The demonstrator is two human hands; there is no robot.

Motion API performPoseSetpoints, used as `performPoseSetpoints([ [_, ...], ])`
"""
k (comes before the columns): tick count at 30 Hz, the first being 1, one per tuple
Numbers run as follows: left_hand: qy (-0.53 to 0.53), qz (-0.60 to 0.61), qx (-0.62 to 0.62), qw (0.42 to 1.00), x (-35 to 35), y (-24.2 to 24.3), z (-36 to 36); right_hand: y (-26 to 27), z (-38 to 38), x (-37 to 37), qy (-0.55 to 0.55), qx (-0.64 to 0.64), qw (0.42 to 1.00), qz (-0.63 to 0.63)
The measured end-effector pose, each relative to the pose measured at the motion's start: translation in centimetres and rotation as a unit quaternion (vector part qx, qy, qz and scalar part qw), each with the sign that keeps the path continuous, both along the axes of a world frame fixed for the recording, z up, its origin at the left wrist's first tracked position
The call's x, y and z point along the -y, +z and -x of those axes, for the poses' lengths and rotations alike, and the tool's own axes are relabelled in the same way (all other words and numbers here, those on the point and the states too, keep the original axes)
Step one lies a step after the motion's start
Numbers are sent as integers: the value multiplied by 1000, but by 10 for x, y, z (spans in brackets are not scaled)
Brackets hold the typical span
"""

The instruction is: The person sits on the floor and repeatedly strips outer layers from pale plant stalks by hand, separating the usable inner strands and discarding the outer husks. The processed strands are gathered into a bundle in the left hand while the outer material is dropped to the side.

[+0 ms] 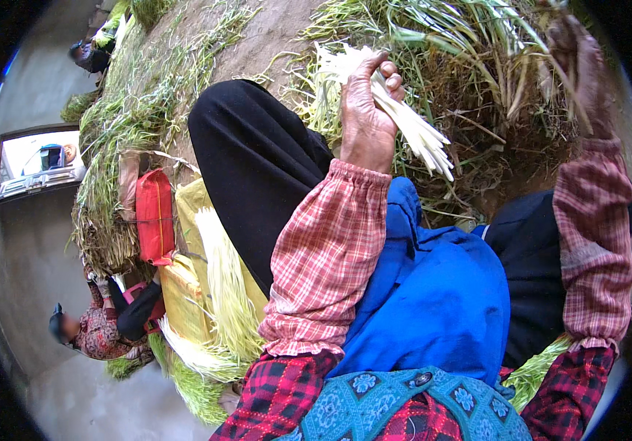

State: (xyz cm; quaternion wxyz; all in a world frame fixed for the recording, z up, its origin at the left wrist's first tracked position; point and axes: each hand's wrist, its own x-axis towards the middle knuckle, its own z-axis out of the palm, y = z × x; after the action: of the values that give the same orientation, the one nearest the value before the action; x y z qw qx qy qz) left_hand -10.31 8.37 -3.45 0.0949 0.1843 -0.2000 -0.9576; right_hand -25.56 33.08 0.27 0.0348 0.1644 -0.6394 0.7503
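My left hand is closed around a bunch of pale, blanched stalks, likely chives. Their cut-looking white ends point down to the right, and the yellowish tips spread out beyond my thumb. At the upper right edge my right hand is raised, dark and a little blurred. A long leaf stalk crosses in front of it; whether the fingers hold anything is unclear. Between the two hands lies a heap of green leafy plants with brown, soil-covered roots. A blue apron covers my lap.
Sorted pale bundles rest on yellow sacking left of my knee. Beside them stands a red package. A long green heap lines the wall side. One person sits at left, another farther off.
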Motion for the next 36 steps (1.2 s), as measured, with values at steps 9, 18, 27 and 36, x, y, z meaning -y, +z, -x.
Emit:
performPoseSetpoints([
  [9, 35, 52, 79, 995, -10, 0, 1, -37, -54, 49, 295, 142, 933, -147],
  [18, 25, 165, 148, 975, -24, -15, -1, -39, -74, 59, 373, 86, 883, -273],
  [27, -5, 180, 106, 978, -29, -19, -5, -40, -77, 66, 372, 71, 845, -377],
  [36, 10, 197, 109, 974, -48, -7, -10, -48, -77, 80, 320, 201, 902, -208],
])
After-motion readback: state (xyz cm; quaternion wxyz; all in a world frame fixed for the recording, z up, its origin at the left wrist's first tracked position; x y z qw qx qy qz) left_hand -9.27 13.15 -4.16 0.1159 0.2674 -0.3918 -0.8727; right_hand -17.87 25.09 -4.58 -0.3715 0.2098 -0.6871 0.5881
